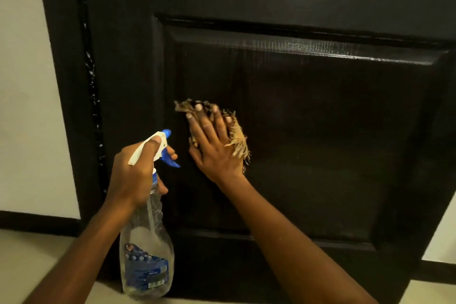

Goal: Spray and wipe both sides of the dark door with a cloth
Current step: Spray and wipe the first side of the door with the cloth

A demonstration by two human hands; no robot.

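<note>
Right hand (214,145) flat, fingers straight, pressing frayed cloth (237,136) on lower panel of door (320,143). Cloth likely soft, limp — best held under palm. Left hand (133,173) grips spray bottle (148,242) at neck — probably light, nearly empty.

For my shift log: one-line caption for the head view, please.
Right hand presses a frayed tan cloth on the dark panelled door while left hand grips a clear blue-triggered spray bottle.
</note>
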